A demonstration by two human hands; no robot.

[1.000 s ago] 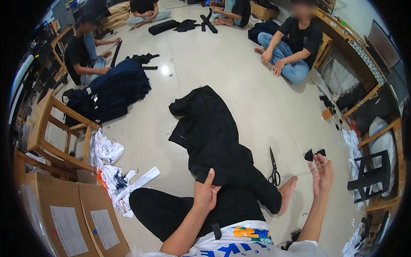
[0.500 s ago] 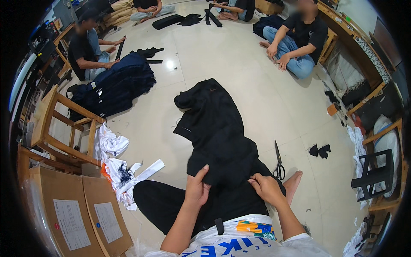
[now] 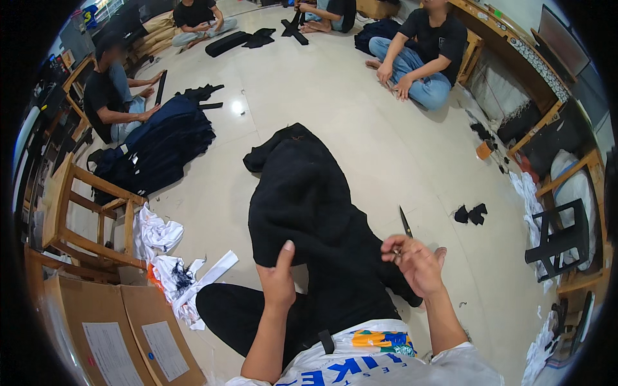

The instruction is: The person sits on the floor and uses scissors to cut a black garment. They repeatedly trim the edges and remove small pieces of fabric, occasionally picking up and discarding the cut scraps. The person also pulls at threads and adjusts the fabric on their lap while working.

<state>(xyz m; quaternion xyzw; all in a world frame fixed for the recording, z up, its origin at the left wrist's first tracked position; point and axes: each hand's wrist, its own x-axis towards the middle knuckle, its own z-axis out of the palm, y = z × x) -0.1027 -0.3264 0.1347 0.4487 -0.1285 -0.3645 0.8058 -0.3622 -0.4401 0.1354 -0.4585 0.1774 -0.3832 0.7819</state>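
The black garment (image 3: 302,212) lies spread on the floor (image 3: 360,128), running from the person's lap out ahead of both hands, its far end bunched and folded over. The left hand (image 3: 278,278) rests flat on the near part of the cloth, fingers loosely together and thumb up, pinning it rather than gripping. The right hand (image 3: 415,262), just off the cloth's right edge, is closed around the handles of the scissors (image 3: 405,224), whose blade points up and away from it; whether the blades are apart I cannot tell. No cut or loose thread shows on the cloth from here, so the trimming looks to be at its start or between snips, with most of the garment yet to be gone over. Beyond the right hand lies a small black scrap (image 3: 470,213) on the floor. To the left of the left hand lie white rags (image 3: 168,257), a wooden chair (image 3: 84,212) and cardboard boxes (image 3: 116,334). Farther off, other people sit on the floor with a dark blue pile (image 3: 161,145).
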